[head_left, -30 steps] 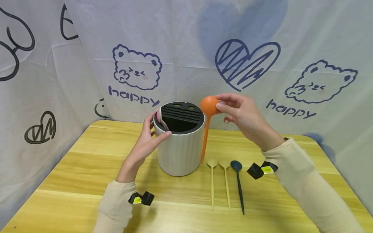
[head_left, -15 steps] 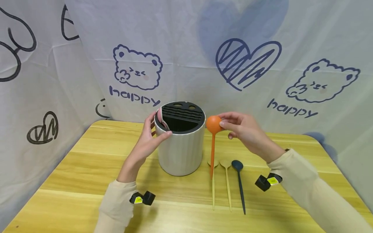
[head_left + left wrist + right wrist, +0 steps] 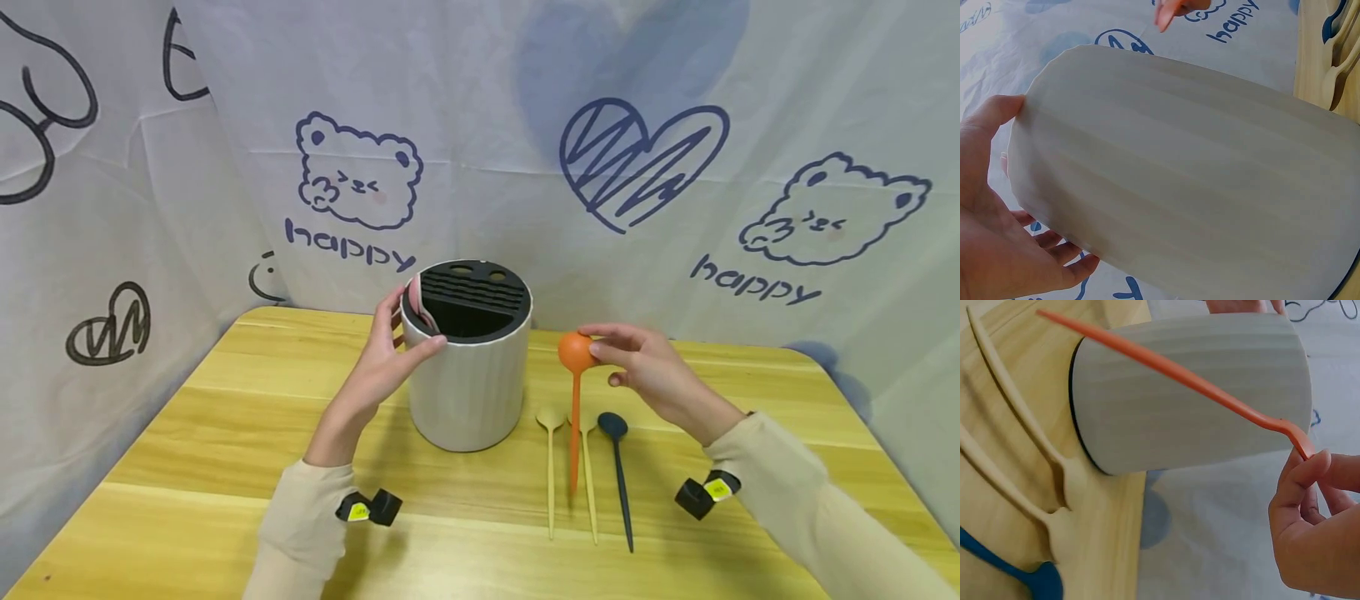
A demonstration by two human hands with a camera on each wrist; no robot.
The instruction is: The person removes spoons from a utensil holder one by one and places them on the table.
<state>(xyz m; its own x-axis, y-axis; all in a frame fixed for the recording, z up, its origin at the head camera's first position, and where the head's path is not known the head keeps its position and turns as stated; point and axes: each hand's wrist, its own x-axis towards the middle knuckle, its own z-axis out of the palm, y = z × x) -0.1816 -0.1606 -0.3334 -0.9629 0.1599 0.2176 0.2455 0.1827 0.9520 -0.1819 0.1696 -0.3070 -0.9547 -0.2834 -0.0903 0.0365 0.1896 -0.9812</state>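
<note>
A whitish ribbed utensil holder (image 3: 468,392) with a black slotted top stands upright on the table. My left hand (image 3: 381,362) grips its upper left side, thumb at the front rim and fingers round the far side; the left wrist view shows that hand (image 3: 1016,231) at the holder's upper end. To the right of the holder, my right hand (image 3: 654,367) pinches an orange spoon (image 3: 576,353) by its round bowl. Its handle hangs down, overlapping a cream spoon in the head view. The right wrist view shows the orange spoon (image 3: 1191,380) slanting in front of the holder.
Two cream spoons (image 3: 551,475) lie side by side right of the holder, bowls toward the back. A dark blue spoon (image 3: 620,475) lies beside them. Something pink (image 3: 417,302) sits in the holder's left slot. A printed cloth (image 3: 480,125) hangs behind the wooden table (image 3: 195,467).
My right hand has brought the orange spoon down and to the right, from beside the holder's rim to over the cream spoons. The left hand keeps its grip on the holder.
</note>
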